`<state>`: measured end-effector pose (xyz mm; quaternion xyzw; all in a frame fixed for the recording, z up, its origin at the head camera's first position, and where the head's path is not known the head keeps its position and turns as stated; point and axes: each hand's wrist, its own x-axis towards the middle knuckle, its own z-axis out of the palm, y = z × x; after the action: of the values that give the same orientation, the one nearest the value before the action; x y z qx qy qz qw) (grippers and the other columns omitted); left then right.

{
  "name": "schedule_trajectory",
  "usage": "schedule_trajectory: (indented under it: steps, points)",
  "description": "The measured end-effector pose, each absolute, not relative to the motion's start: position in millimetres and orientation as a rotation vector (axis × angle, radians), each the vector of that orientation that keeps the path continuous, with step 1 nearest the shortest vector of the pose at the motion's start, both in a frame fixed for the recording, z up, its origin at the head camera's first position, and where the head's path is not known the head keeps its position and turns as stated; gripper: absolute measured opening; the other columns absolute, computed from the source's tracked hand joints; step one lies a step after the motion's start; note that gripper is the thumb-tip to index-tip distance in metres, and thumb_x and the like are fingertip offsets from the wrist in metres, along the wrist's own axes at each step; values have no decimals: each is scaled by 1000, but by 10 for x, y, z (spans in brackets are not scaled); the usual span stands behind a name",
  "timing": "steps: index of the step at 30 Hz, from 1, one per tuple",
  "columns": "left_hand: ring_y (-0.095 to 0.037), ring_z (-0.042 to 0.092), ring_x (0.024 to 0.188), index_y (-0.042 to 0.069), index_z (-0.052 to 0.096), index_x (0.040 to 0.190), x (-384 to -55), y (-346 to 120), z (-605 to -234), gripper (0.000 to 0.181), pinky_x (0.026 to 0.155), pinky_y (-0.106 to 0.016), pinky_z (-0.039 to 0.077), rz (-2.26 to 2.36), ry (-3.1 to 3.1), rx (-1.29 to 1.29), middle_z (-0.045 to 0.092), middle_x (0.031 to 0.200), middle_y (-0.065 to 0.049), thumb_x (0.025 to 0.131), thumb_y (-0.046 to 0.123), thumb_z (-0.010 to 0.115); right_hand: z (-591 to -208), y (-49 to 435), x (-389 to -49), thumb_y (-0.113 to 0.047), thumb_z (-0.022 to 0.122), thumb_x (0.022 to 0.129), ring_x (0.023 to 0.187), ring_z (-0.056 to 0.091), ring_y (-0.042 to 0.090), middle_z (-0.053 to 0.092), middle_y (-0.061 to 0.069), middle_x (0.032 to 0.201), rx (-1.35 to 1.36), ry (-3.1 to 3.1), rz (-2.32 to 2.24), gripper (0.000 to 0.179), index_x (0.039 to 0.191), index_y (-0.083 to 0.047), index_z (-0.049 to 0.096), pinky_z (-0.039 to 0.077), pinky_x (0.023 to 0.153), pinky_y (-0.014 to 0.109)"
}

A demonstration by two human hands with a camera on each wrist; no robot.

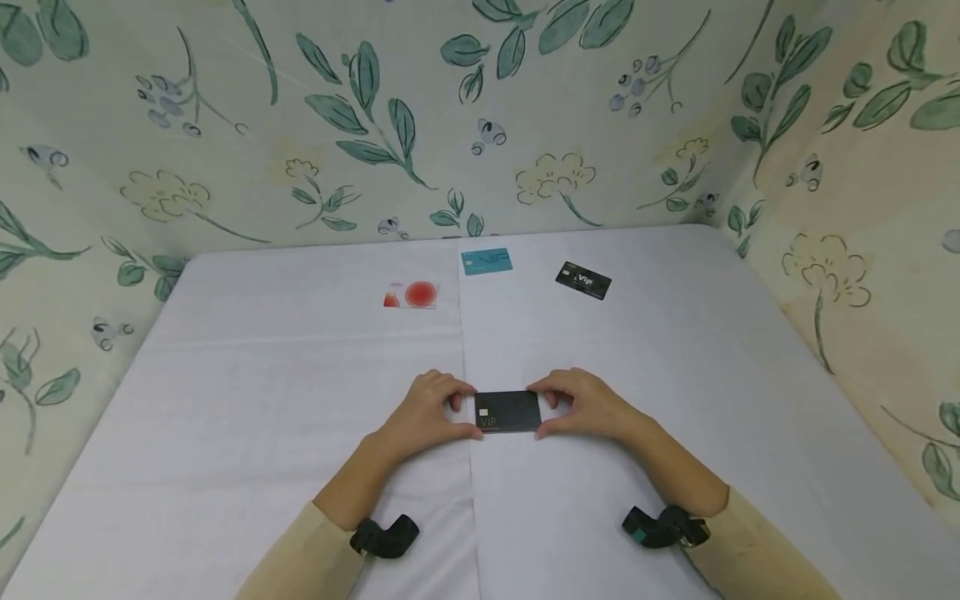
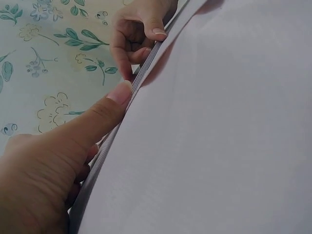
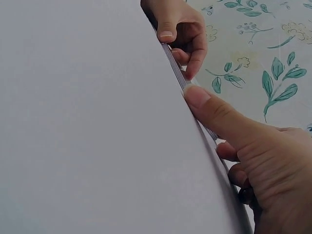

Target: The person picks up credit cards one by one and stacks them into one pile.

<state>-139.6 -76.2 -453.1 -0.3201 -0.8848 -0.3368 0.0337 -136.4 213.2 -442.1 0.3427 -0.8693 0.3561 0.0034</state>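
Observation:
A black card (image 1: 513, 410) with a chip and gold VIP lettering lies face up near the middle of the white table. My left hand (image 1: 431, 410) pinches its left end with thumb and fingers, while my right hand (image 1: 588, 404) does the same at the right end. In both wrist views, fine parallel lines (image 2: 146, 66) run between the thumbs, like edges of several stacked cards; the exact number cannot be told. Farther back lie a red and white card (image 1: 420, 294), a blue VIP card (image 1: 487, 262) and another black VIP card (image 1: 583, 281).
White cloth (image 1: 247, 417) covers the table, with a seam or fold line running front to back near its middle. Leaf-patterned fabric (image 1: 420, 108) hangs behind and at the sides. Black wrist devices (image 1: 386, 537) sit on both forearms.

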Motion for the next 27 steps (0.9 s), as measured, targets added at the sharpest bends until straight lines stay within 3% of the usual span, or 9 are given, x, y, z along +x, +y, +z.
schedule_trajectory:
  steps: [8, 27]
  points:
    - [-7, 42, 83, 12, 67, 110, -1384, -769, -4525, 62, 80, -30, 36, -1103, -2767, -919, 49, 80, 12, 59, 40, 88, -4420, 2135, -1364, -32, 89, 60, 66, 41, 4, 53, -7, 76, 1048, -2726, 1218, 64, 113, -5, 67, 37, 58, 20]
    - [-11, 49, 91, 11, 61, 125, -1437, -786, -4353, 67, 83, -31, 45, -1357, -2779, -768, 55, 90, 8, 67, 34, 85, -4233, 2086, -1481, -22, 84, 69, 63, 43, 15, 59, -3, 83, 1046, -2716, 1328, 60, 121, -3, 61, 37, 57, 22]
